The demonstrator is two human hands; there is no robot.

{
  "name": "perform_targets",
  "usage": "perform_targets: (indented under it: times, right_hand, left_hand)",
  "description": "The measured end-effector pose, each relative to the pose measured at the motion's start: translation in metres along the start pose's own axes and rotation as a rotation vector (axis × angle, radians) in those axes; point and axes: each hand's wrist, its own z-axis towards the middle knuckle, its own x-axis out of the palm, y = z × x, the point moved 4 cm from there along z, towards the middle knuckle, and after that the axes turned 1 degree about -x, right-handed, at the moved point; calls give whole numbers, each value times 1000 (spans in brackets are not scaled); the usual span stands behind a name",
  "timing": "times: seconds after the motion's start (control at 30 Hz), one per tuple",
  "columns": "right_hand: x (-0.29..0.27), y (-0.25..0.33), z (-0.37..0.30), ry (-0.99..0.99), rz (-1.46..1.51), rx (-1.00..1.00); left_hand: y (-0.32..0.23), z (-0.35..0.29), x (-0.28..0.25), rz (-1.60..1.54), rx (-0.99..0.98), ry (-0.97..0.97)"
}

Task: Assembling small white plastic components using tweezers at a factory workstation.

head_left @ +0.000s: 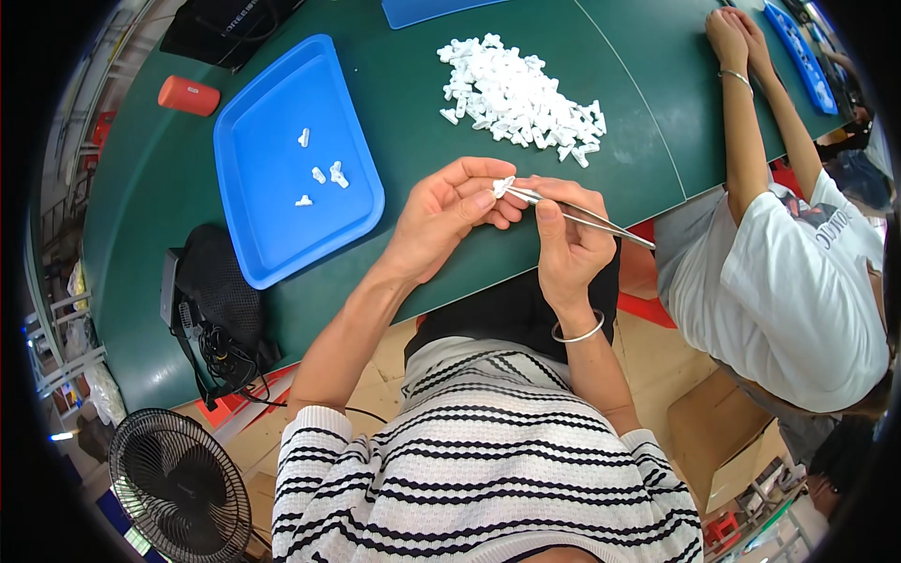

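Observation:
Between the thumb and fingers of my left hand [441, 220] is a small white plastic part [502, 187]. My right hand [574, 246] is closed around metal tweezers [601, 223], whose tips touch the white part. Both hands are over the near edge of the green table. Beyond them lies a heap of similar white parts [516, 94]. To the left, several white parts [338, 175] lie spread out in a blue tray [236, 202].
A red cylinder [189, 96] and a black bag [225, 28] stand at the far left. Nearer are a black mesh pouch with cables [221, 286] and a fan [180, 483]. A co-worker's forearms [741, 103] rest on the table at right, by another blue tray [801, 56].

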Motion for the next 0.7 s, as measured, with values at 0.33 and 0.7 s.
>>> perform_targets:
  times: [0.33, 0.7]
  right_hand:
    - [3, -1, 1, 22, 42, 25]
    - [0, 1, 0, 0, 74, -87]
  left_hand:
    - [0, -1, -1, 158, 47, -32]
    - [-2, -3, 1, 224, 92, -109]
